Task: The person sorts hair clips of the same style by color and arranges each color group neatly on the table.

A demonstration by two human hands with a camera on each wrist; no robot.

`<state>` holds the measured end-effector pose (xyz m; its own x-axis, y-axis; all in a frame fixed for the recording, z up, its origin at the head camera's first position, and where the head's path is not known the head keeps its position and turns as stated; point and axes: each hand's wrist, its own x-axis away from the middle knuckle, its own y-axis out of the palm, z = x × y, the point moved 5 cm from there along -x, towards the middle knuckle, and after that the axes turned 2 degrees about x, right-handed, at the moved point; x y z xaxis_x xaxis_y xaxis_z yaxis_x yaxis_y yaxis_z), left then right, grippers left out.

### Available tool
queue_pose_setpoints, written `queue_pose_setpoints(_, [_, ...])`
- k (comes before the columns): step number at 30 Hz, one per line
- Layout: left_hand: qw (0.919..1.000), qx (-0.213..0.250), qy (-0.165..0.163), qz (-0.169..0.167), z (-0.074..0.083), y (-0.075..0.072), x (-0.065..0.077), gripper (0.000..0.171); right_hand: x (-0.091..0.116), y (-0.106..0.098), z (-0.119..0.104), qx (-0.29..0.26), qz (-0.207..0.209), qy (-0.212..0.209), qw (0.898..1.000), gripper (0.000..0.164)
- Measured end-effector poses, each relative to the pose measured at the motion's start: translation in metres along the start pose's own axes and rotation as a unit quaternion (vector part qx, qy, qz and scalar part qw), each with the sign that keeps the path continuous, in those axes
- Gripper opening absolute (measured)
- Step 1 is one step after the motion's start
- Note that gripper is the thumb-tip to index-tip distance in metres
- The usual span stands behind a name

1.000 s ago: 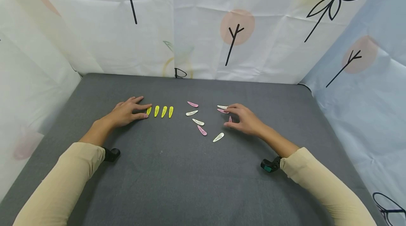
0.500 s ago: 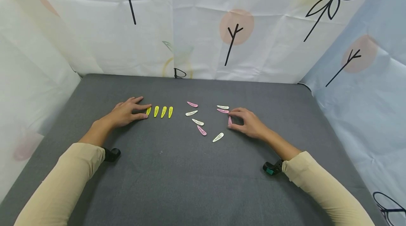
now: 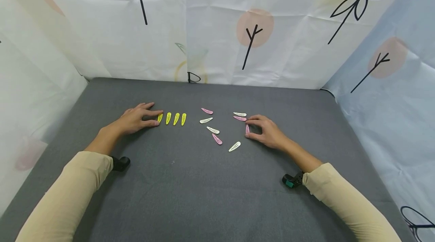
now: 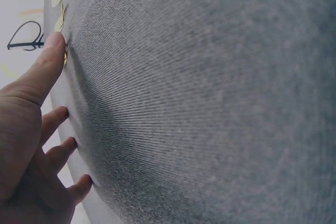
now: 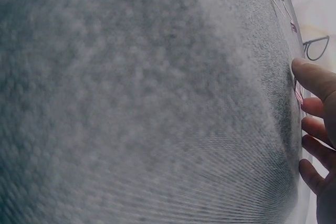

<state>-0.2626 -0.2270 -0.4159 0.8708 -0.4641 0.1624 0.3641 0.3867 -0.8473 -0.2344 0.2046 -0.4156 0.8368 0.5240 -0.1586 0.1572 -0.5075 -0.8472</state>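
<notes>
Here in my head view, the left hand (image 3: 136,119) sits on the grey, fabric-topped worktop (image 3: 204,196), thumb and index finger pinching the two ends of a slim, teardrop-shaped yellow hair clip (image 3: 160,118). Its other fingers are spread, and my left wrist view has their tips low by the worktop.

Three matching yellow clips (image 3: 176,119) run off to the right of that one in a tidy row, well apart from the next bunch.

Over to the right hand (image 3: 268,132): thumb and index finger are pinching a pink teardrop-shaped clip (image 3: 247,129) end to end, flat on the worktop.

Just past its index fingertip, a white clip (image 3: 239,114) and another pink clip (image 3: 239,118) lie crosswise, side by side; I can't tell whether they touch.

Between the hands, a loose column: far pink clip (image 3: 207,111), then two tilted white clips (image 3: 213,130), then near pink clip (image 3: 217,139). One more, a slanted white clip (image 3: 234,146), lies nearest me.

Beige sleeves (image 3: 68,193) cover both forearms, and a pale, plant-printed cloth (image 3: 289,53) hangs behind.
</notes>
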Motion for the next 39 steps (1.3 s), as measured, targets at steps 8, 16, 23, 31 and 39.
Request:
queue_pose_setpoints(8, [1.0,0.001,0.002,0.001,0.001,0.0,-0.001,0.057,0.001,-0.001,0.001,0.002,-0.004,0.007,1.0,0.045])
queue_pose_setpoints(16, [0.9999,0.007,0.006,0.005,-0.002,0.0,-0.001,0.056,0.001,0.0,0.001,0.003,-0.002,0.006,1.0,0.045])
queue_pose_setpoints(23, [0.9999,0.012,0.004,0.008,-0.002,0.0,-0.002,0.057,0.002,-0.001,0.0,0.003,0.001,0.003,1.0,0.045])
queue_pose_setpoints(31, [0.9995,0.019,0.001,0.027,0.003,-0.003,-0.003,0.056,0.002,-0.001,0.0,0.003,0.003,0.001,1.0,0.045])
queue_pose_setpoints(39, [0.9981,0.027,0.013,0.053,0.023,0.0,-0.018,0.053,0.002,-0.001,0.001,0.006,0.005,0.001,1.0,0.044])
